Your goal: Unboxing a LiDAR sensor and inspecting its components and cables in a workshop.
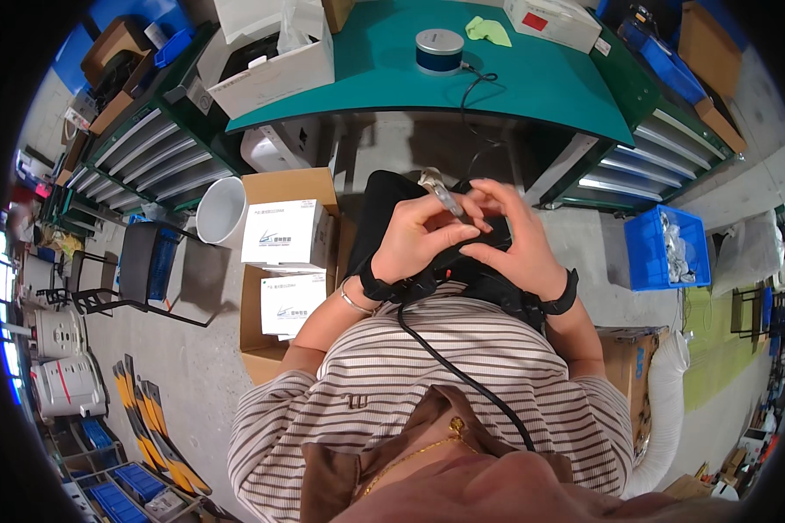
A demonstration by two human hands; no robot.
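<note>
Above my lap, my left hand point(417, 234) is closed around a shiny, curved silver metal piece point(441, 193), which sticks up past the fingers. Its exact kind is hard to make out. Facing it, my right hand point(516, 237) has its thumb and curved forefinger apart, close to the left fingertips. Whether anything small sits between the two hands does not show. A black cable point(462, 379) runs down over my striped shirt.
Ahead stands a green-topped table point(366, 83) with a round silver-and-blue device point(440, 52), a light green cloth point(488, 31) and white boxes. Left of my lap, an open carton point(257, 356) holds white boxes point(281, 234) beside a white bin point(221, 212). A blue crate point(644, 253) stands right.
</note>
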